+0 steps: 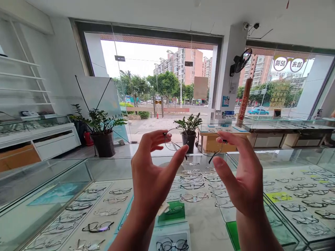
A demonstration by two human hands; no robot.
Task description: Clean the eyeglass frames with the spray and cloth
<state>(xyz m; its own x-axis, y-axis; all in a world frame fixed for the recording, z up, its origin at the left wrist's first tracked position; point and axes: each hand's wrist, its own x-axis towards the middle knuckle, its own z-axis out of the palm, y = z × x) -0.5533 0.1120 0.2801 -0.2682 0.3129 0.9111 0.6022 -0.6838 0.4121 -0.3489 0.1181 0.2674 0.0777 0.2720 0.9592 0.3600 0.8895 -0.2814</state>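
Note:
Round thin-rimmed eyeglasses (173,150) are held up in the air between my two hands, their dark-tipped temples pointing down toward me. My left hand (154,170) has its fingers curled at the left end of the frame, the thumb reaching toward the left lens. At the right end, my right hand (242,170) grips the frame near its hinge, thumb below and index finger above. Under my hands lies a glass display counter (206,226) with rows of glasses. A green tray (171,215) holding a pair sits below my left hand.
Glass cases with more eyeglasses extend left (89,209) and right (300,195). Beyond the counter stand potted plants (103,143), a storefront window (157,87), further display counters (282,137) and a wall fan (242,62) on a pillar.

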